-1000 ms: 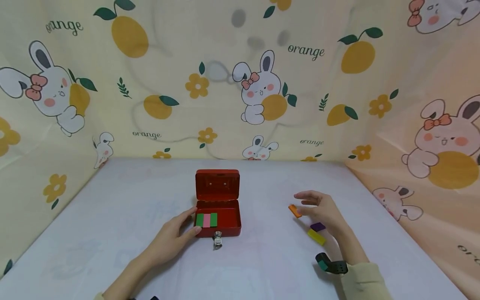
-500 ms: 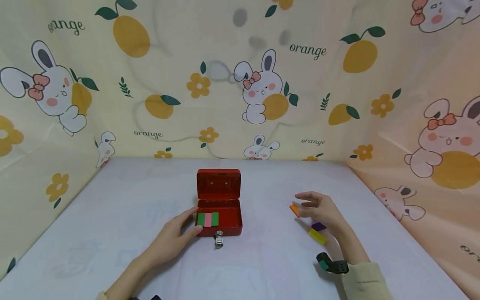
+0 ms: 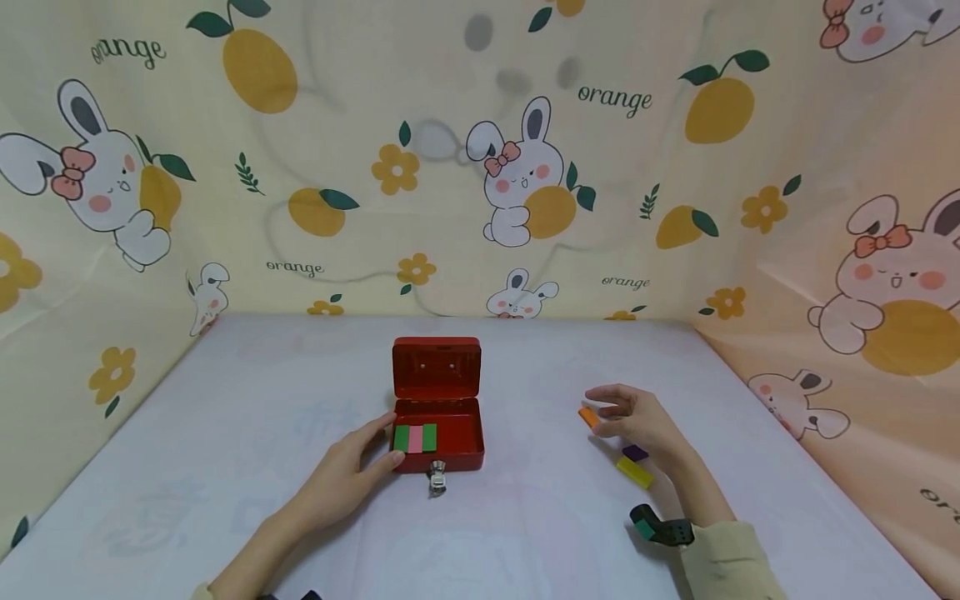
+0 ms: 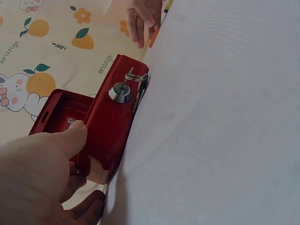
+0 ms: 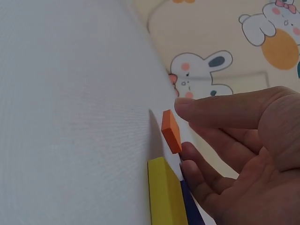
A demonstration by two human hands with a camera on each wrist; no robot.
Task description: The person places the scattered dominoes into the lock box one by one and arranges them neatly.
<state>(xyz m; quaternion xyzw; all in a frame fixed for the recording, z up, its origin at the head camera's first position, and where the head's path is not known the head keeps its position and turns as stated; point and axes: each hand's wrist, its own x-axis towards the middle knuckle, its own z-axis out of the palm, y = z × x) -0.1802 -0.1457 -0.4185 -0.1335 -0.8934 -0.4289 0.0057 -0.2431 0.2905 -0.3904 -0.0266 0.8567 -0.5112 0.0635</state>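
L hand (image 3: 341, 473): red rect. metal box (image 3: 461, 462) held at 9 o'clk.
R hand (image 3: 641, 419): grip on orange rect. block (image 5: 171, 132) unclear.

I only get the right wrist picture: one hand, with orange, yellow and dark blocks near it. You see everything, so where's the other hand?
Observer: The left hand is touching the left end of a red box, as the head view shows.
Visitor: Oh, a box! Is anything in it?
Observer: Yes, in the head view three blocks lie side by side inside: a green block, a pink block and another green block.
Visitor: Nice. Does it have a lock, like a money box?
Observer: It does. The left wrist view shows a silver lock on its front wall, with a key in it.
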